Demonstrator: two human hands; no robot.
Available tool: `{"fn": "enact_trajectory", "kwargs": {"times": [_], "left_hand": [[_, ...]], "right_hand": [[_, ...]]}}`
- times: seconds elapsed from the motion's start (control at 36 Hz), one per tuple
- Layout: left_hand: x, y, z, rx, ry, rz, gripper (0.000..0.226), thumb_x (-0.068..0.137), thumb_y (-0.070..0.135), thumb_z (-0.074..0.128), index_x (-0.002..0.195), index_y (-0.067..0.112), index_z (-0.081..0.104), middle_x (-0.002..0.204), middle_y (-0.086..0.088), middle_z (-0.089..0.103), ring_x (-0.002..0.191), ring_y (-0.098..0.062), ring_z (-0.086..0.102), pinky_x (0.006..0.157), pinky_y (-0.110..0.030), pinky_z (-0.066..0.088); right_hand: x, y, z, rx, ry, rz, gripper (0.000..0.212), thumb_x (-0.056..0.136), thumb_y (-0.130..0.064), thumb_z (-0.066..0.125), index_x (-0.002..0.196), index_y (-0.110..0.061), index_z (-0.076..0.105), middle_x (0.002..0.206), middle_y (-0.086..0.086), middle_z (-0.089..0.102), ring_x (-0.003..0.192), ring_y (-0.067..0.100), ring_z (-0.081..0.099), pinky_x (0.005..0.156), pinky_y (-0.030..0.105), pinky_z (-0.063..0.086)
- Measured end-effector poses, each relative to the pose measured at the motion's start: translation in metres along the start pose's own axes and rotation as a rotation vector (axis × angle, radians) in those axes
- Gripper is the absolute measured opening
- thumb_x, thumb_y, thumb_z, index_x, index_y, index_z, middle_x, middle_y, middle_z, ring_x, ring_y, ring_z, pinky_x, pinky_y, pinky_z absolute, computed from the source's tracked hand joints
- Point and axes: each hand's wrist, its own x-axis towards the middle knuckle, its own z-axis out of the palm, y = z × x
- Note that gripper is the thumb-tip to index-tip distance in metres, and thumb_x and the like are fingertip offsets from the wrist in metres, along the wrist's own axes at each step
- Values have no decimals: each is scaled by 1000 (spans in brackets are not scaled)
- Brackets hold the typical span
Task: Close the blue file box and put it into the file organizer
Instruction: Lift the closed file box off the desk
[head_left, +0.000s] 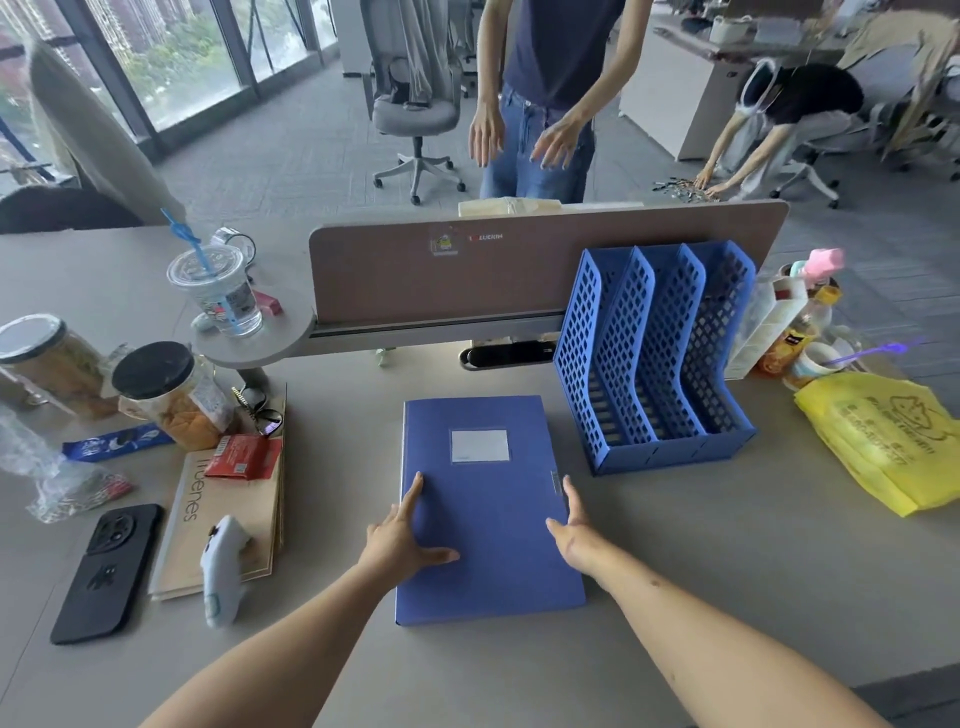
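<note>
The blue file box (485, 499) lies flat and closed on the grey desk (675, 551), its white label facing up. My left hand (402, 532) rests on its left edge, fingers spread, thumb on the lid. At the right edge, next to the clasp, my right hand (574, 535) presses flat against the side with its fingers apart. Neither hand lifts the box. The blue lattice file organizer (654, 353) stands upright to the right behind the box, its three slots bare.
A yellow bag (883, 441) and bottles (800, 322) sit right of the organizer. Left of the box lie a brown booklet (223, 519), white controller (223, 571), black phone (106, 571), jars (166, 395) and a plastic cup (218, 291). A desk divider (441, 275) stands behind; people stand beyond it.
</note>
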Motion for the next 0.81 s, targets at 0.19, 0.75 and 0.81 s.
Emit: {"fn": "enact_trajectory", "kwargs": {"times": [0.19, 0.75, 0.81], "left_hand": [[-11, -5, -9, -226, 42, 71, 118, 68, 42, 85, 152, 44, 2, 158, -1, 31, 139, -32, 38, 105, -40, 41], [-16, 68, -67, -427, 8, 467, 130, 47, 53, 88, 140, 67, -2, 130, 57, 21, 116, 7, 42, 85, -8, 38], [-16, 86, -64, -433, -26, 519, 130, 42, 59, 90, 135, 74, 1, 124, 64, 21, 106, 27, 40, 83, -2, 37]], "right_hand": [[-10, -5, 15, 126, 58, 91, 67, 103, -34, 35, 157, -18, -2, 165, 5, 8, 149, 28, 22, 120, 42, 21], [-105, -77, -144, 224, 197, -303, 66, 80, -59, 65, 130, -24, 41, 125, -7, 54, 115, 16, 53, 95, 33, 39], [-119, -72, -162, 149, 200, -325, 65, 79, -59, 65, 131, -27, 45, 130, -9, 55, 118, 16, 52, 97, 34, 40]]}}
